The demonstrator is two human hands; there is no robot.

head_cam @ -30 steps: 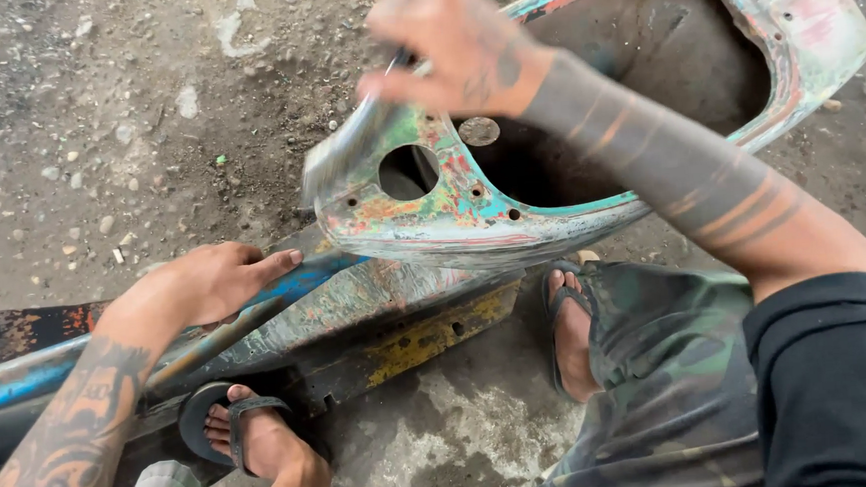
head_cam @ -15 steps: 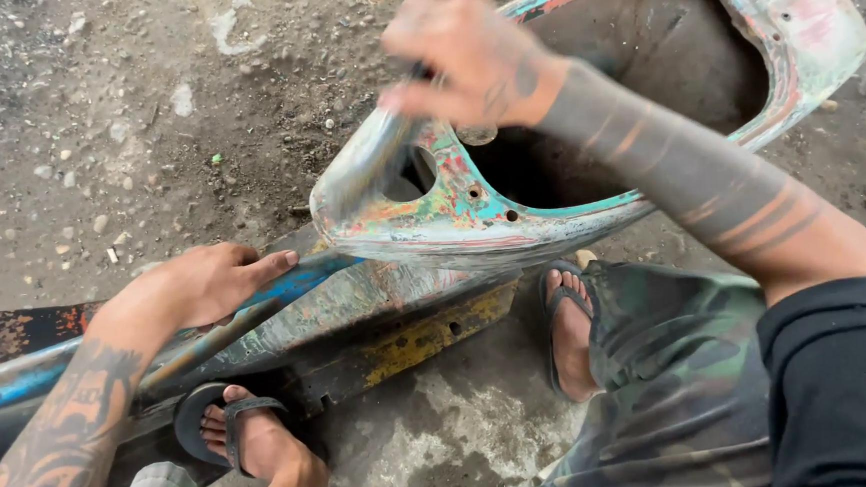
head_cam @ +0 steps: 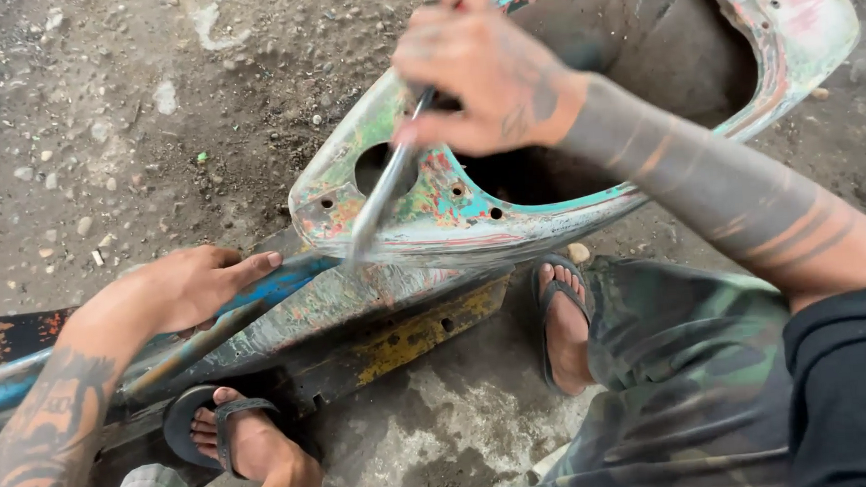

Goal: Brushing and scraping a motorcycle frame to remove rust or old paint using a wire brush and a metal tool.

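My right hand (head_cam: 488, 75) grips a slim metal scraper (head_cam: 382, 188), its blade blurred and angled down-left over the front rim of an old scooter body shell (head_cam: 471, 216). The shell is metal, patchy with teal, red and pink paint, with a round hole (head_cam: 380, 168) near its nose and a dark hollow behind. My left hand (head_cam: 180, 287) lies flat, fingers together, on the blue, paint-worn lower frame (head_cam: 287, 313) beside the shell's nose, pressing it down.
My feet in dark sandals (head_cam: 226, 432) (head_cam: 563, 321) stand on the frame and the cracked concrete. A yellowish rusty plate (head_cam: 423, 332) runs under the shell. Gravel-strewn ground (head_cam: 125, 122) spreads out behind; camouflage trousers (head_cam: 682, 379) fill the lower right.
My right hand has moved slightly down and right along the shell's rim, swinging the scraper's blade down over the nose. The left hand stays on the frame.
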